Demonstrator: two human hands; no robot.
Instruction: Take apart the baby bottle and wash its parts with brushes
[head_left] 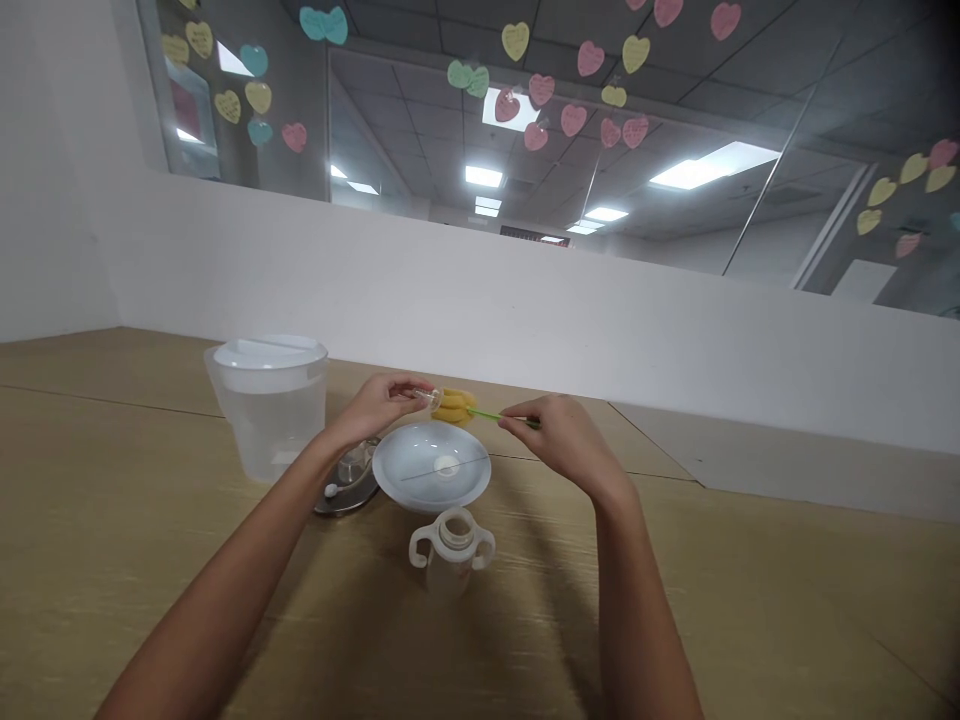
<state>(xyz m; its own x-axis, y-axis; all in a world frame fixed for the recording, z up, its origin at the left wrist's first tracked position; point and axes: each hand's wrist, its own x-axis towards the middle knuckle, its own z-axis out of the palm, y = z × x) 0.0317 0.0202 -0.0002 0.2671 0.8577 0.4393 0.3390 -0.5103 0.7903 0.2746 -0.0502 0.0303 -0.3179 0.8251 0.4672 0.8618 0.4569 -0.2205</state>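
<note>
My left hand [390,400] pinches a small clear piece [430,398] above the far rim of a white bowl [390,480]. Its exact kind is hard to make out. Opposite it, my right hand [559,430] grips a thin green stick [484,413], whose tip points left at a yellow, ridged object [454,405] behind the bowl. Inside the bowl lies a small whitish ring [446,466], and a thin line crosses it. Nearer to me stands an uncapped baby bottle [450,575] with two white side handles.
Left of the bowl, a round metal tray [341,505] bears a clear part and a tube with a white end [331,490], partly behind my left forearm. A lidded translucent pitcher [277,420] stands farther left. A white wall [510,310] borders the wooden table [750,600].
</note>
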